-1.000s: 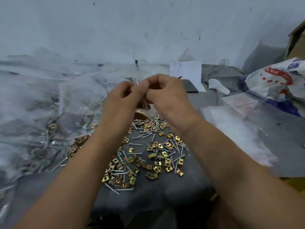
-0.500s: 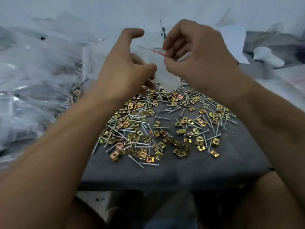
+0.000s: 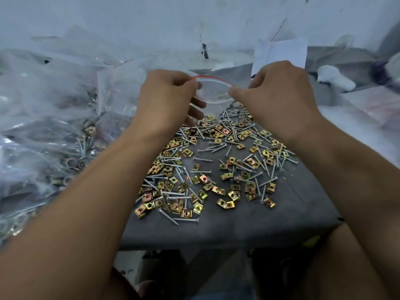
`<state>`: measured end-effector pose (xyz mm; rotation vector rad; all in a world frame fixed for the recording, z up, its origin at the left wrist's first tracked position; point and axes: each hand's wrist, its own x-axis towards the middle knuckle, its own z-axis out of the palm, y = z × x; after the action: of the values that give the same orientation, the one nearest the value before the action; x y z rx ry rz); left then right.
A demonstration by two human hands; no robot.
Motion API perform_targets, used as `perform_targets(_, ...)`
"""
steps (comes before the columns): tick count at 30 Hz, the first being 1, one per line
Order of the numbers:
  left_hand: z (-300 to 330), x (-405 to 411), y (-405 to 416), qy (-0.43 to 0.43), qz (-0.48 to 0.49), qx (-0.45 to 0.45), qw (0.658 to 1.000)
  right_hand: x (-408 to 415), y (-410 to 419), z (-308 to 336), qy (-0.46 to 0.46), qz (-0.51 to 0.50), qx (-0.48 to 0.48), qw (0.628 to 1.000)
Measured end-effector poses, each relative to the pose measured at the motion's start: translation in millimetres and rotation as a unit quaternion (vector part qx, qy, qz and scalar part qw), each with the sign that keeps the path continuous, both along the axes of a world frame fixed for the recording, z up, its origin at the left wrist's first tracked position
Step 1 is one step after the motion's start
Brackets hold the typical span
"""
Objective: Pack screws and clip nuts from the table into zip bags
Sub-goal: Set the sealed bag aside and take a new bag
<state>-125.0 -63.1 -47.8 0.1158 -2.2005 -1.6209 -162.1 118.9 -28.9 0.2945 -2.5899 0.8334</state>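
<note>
Two raised hands: left hand (image 3: 166, 98) and right hand (image 3: 275, 92) pinch clear zip bag (image 3: 213, 93) mouth, spread wide above silver screws (image 3: 203, 159), brass-coloured clip nuts (image 3: 227, 203).

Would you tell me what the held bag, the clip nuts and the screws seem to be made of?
Zip bag: thin clear plastic film, see-through, red seal line. Clip nuts: likely folded sheet steel, yellowish iridescent plating. Screws: probably steel, silvery-grey shine.

Filled bags (image 3: 54, 126) crowd the left; bare cloth (image 3: 227, 230) lies open below the scattered hardware (image 3: 216, 169).
</note>
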Motion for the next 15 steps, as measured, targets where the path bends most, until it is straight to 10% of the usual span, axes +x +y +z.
perform_targets(15,1.9,-0.6,-0.1,0.032,0.024,-0.061,0.997,1.9,-8.7,-5.2,-0.030,0.063,-0.042,0.997)
